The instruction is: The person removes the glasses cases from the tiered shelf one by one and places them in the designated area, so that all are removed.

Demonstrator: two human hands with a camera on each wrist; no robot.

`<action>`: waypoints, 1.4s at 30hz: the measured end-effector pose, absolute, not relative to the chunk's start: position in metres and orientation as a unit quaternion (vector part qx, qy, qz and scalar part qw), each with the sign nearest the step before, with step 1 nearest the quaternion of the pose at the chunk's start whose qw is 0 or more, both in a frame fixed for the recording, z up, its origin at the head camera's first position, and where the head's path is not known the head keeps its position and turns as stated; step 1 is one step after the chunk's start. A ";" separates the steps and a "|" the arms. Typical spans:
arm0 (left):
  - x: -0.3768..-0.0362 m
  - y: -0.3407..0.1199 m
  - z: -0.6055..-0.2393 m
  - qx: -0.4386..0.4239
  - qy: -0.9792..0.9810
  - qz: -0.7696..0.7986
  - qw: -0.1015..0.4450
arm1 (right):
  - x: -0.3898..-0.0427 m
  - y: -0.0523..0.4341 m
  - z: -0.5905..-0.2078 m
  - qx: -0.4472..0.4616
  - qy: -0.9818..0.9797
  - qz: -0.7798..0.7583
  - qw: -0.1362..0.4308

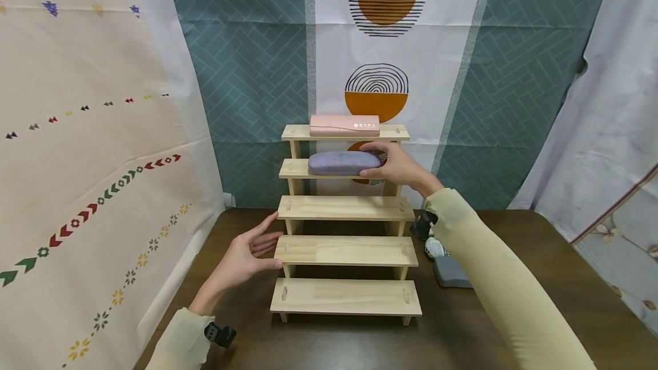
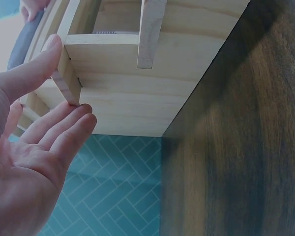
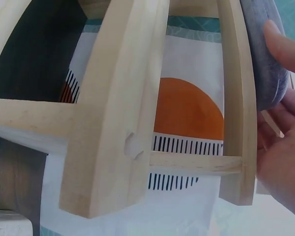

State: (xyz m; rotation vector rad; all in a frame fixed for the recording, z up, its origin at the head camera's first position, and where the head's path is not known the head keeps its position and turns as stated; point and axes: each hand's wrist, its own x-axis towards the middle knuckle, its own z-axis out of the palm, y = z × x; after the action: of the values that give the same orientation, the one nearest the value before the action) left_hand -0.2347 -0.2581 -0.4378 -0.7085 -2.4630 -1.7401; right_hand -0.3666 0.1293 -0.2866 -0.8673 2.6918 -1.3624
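Note:
A pale wooden stepped shelf (image 1: 345, 296) with several tiers stands on the dark table. My right hand (image 1: 403, 167) holds the right end of a lavender glasses case (image 1: 336, 163), thumb in front and fingers behind. The case lies lengthwise along the second tier from the top; its fuzzy rounded end also shows in the right wrist view. At the shelf's left side, my left hand (image 1: 252, 253) holds the end of a lower board between thumb and fingertips, as the left wrist view shows. A pink glasses case (image 1: 344, 125) with white lettering lies on the top tier.
Right of the shelf, partly behind my right sleeve, a grey flat object (image 1: 451, 273) and a small white patterned item (image 1: 436, 248) lie on the table (image 1: 349, 347). Teal and white patterned cloth (image 1: 247, 84) hangs behind; printed cream cloth (image 1: 92, 147) hangs at the left.

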 end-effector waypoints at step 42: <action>-0.234 -0.258 -0.437 -0.230 -0.796 -0.560 0.022 | -0.350 0.130 -0.296 -0.211 0.776 -0.594 -0.001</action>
State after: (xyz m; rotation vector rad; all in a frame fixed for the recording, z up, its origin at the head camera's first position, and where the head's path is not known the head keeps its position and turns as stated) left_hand -0.2339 -0.2583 -0.4369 -0.7127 -2.4662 -1.7339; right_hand -0.3502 0.1305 -0.2961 -0.6637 2.4402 -1.8684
